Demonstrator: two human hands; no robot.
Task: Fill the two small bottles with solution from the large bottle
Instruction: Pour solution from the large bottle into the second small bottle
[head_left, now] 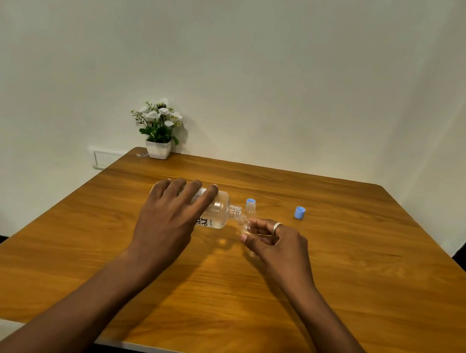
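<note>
The left hand is gripping the tipped large bottle; right fingers are pinching a small bottle at its mouth. Tipping more could spill solution onto the desk.

Light: dim, warm, from above
Shadows: soft, under both forearms on the surface
Edges: wide-angle bending
Focus: slightly soft

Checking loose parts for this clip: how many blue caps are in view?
2. One blue cap lies beside the open small bottle behind the right hand; the other cap lies farther right on the table.
</note>
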